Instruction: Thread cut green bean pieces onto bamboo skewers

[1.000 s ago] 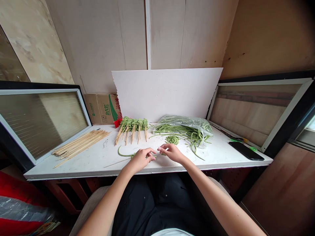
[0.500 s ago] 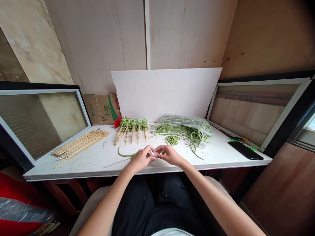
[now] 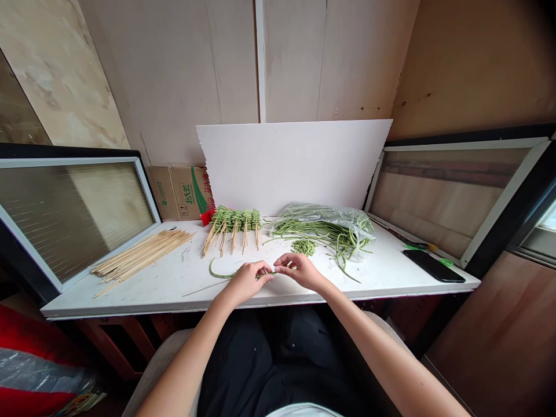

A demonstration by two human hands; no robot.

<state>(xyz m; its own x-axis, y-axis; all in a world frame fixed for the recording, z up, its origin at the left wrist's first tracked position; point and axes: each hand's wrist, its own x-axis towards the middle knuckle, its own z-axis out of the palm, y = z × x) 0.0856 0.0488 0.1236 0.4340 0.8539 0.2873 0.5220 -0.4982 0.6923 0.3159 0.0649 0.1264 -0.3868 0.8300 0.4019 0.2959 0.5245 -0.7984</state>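
Note:
A long green bean (image 3: 214,271) curls out on the left of my left hand (image 3: 248,281), whose fingers are closed round it. My right hand (image 3: 300,271) pinches the bean's other end close by, thumb and fingers together, and a bit of green shows between the two hands. A single thin skewer (image 3: 204,289) lies on the table beside my left hand. Just beyond my right hand sits a small pile of short bean pieces (image 3: 303,248). Farther back, several skewers threaded with folded green beans (image 3: 237,219) lie in a row.
Bare bamboo skewers (image 3: 143,258) lie in a bundle at the left of the white table (image 3: 165,298). A clear plastic bag (image 3: 325,214) of long beans lies at the back right. A black phone (image 3: 433,265) rests at the right, and a cardboard box (image 3: 178,194) stands at the back left.
My fingertips have parted slightly, and a short stretch of bean now shows between them. My right hand has lifted a little; the curled bean end has shifted slightly.

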